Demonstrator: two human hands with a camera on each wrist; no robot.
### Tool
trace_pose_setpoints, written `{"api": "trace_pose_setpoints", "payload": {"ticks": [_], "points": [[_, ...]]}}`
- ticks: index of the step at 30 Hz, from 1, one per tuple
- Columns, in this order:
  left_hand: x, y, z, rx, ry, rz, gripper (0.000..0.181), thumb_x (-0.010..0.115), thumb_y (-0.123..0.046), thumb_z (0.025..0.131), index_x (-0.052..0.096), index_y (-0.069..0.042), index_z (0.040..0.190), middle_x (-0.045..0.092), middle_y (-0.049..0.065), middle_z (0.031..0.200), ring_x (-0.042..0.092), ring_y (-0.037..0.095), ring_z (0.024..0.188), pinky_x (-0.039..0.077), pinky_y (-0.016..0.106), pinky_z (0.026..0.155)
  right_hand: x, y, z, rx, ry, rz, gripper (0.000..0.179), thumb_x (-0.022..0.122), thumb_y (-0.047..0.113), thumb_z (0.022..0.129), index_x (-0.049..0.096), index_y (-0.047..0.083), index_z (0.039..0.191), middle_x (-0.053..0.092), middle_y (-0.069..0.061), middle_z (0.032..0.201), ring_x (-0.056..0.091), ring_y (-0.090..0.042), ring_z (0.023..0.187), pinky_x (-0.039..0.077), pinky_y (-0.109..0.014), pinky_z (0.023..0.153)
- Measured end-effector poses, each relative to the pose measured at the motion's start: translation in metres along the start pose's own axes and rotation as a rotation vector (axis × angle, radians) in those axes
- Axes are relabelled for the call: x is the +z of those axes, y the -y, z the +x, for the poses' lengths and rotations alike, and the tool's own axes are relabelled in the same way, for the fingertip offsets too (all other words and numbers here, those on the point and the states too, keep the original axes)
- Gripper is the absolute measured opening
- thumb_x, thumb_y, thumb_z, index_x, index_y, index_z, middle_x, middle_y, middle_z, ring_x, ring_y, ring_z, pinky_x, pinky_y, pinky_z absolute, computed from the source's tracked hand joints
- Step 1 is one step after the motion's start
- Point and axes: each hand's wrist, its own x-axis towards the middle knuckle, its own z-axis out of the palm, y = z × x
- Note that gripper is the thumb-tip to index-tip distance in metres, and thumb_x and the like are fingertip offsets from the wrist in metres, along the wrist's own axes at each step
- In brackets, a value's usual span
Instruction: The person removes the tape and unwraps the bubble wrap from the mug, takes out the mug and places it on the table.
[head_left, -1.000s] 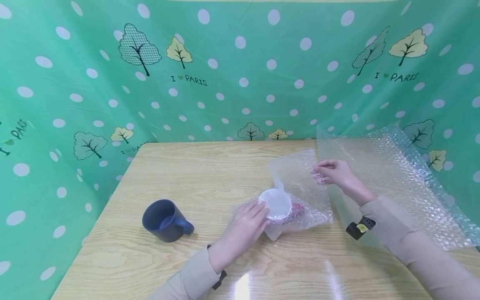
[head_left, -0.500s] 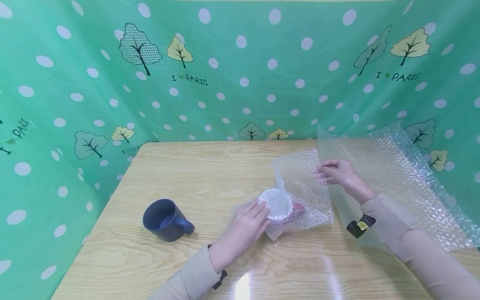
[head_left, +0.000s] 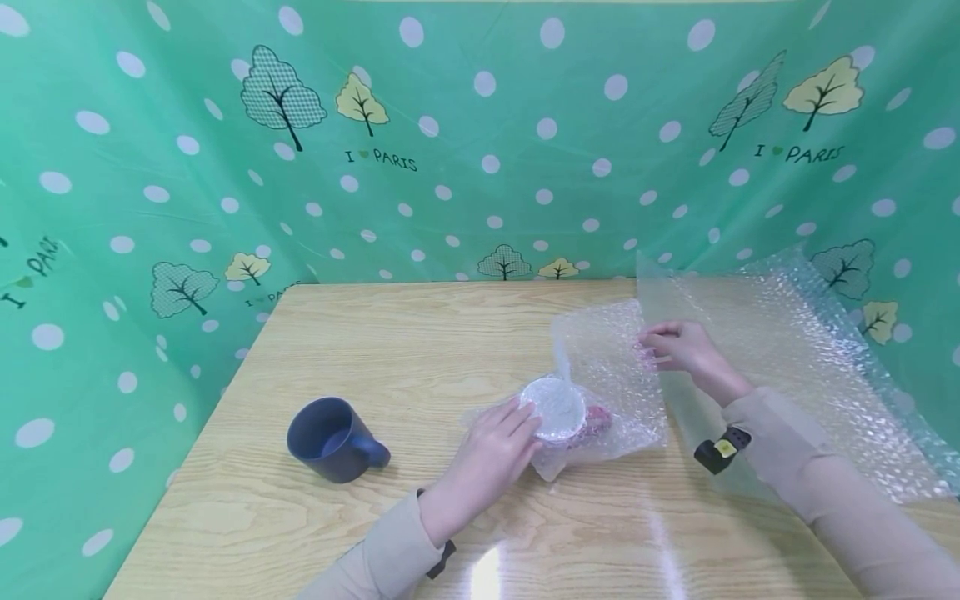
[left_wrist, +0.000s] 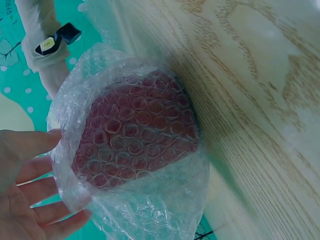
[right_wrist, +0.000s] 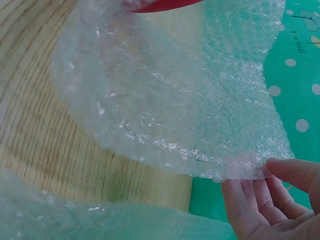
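A red mug [left_wrist: 137,130] stands wrapped in clear bubble wrap; in the head view its round whitish top [head_left: 553,408] faces up and its red handle [head_left: 597,419] points right. My left hand [head_left: 497,442] holds the mug at its near left side, fingers over the top edge; the left wrist view shows thumb and fingers spread around that end. With thumb and fingers, my right hand [head_left: 681,346] pinches the free edge of the bubble wrap flap [right_wrist: 165,100], which stretches up and right from the mug.
To the left, a dark blue mug [head_left: 337,440] stands on the wooden table [head_left: 390,333], handle to the right. A larger bubble wrap sheet [head_left: 772,358] covers the table's right side and hangs past its edge. Behind is a green dotted curtain [head_left: 450,108].
My right hand has drawn slightly to the right, pulling the flap's edge along and stretching it. The left hand and the wrapped mug have hardly moved.
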Motion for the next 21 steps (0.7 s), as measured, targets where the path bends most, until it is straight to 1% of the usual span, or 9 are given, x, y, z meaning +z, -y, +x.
{"api": "trace_pose_setpoints", "payload": {"ticks": [5,10,13,16,18,21], "points": [[-0.001,0.0,0.0,0.002,-0.001,-0.001,0.027,0.064,-0.022,0.078,0.064,-0.007,0.101,0.062,0.011,0.107,0.056,0.027,0.104,0.044,0.037,0.09,0.0,-0.001,0.0,0.001,0.003,-0.011,0.038,0.048,0.013,0.09,0.043,-0.015,0.115,0.061,-0.005,0.092,0.057,-0.006,0.076,0.052,-0.029,0.075],[-0.002,0.0,0.0,-0.008,0.015,-0.001,0.027,0.063,-0.022,0.08,0.063,-0.006,0.102,0.061,0.011,0.109,0.055,0.027,0.105,0.043,0.036,0.092,0.001,0.002,-0.003,-0.001,0.004,-0.002,0.039,0.047,0.013,0.09,0.042,-0.015,0.116,0.06,-0.008,0.094,0.058,-0.005,0.075,0.052,-0.028,0.075],[-0.002,0.0,-0.001,-0.01,0.019,-0.005,0.027,0.063,-0.022,0.08,0.063,-0.006,0.102,0.061,0.011,0.109,0.055,0.027,0.105,0.043,0.036,0.092,0.003,0.004,-0.007,-0.016,0.007,0.001,0.039,0.047,0.013,0.09,0.041,-0.014,0.117,0.058,-0.016,0.102,0.058,-0.005,0.076,0.052,-0.028,0.076],[-0.002,0.0,-0.001,-0.007,0.016,-0.007,0.027,0.063,-0.022,0.08,0.063,-0.006,0.102,0.061,0.011,0.109,0.055,0.027,0.105,0.043,0.036,0.092,0.004,0.006,-0.011,-0.038,0.007,-0.012,0.04,0.047,0.014,0.09,0.04,-0.014,0.119,0.052,-0.026,0.111,0.059,-0.006,0.077,0.052,-0.028,0.076],[-0.002,0.0,-0.001,-0.006,0.013,-0.007,0.027,0.063,-0.021,0.08,0.063,-0.006,0.102,0.061,0.011,0.109,0.055,0.027,0.105,0.043,0.036,0.092,0.006,0.008,-0.015,-0.055,0.004,-0.031,0.041,0.047,0.016,0.091,0.04,-0.012,0.12,0.048,-0.029,0.116,0.059,-0.006,0.079,0.051,-0.027,0.077],[-0.001,0.0,-0.001,-0.005,0.01,-0.006,0.027,0.063,-0.021,0.08,0.063,-0.006,0.101,0.061,0.011,0.108,0.055,0.027,0.105,0.043,0.036,0.092,0.008,0.01,-0.02,-0.089,-0.016,-0.055,0.042,0.046,0.016,0.091,0.039,-0.012,0.122,0.046,-0.031,0.118,0.058,-0.004,0.08,0.051,-0.024,0.076]]}}
